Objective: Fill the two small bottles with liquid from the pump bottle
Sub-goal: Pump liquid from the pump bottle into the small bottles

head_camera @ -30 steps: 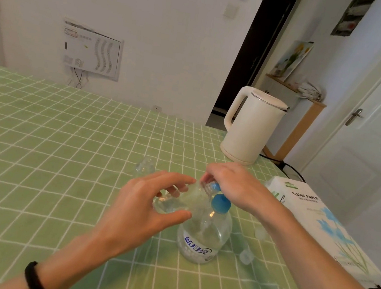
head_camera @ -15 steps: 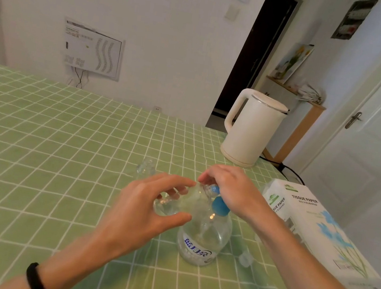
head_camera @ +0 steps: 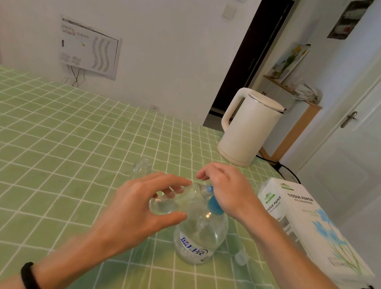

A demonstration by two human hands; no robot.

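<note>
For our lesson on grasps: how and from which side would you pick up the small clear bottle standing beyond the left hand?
Grip the standing bottle round its wider body, below the narrow neck, thumb opposite fingers. It is upright, so come in level, probably from its left: the left hand with the held bottle, the right hand and the pump bottle crowd its near right.

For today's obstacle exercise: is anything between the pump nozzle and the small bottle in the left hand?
Nothing visible: the left hand holds the small bottle tilted, mouth at the pump nozzle, under the right hand.
</note>
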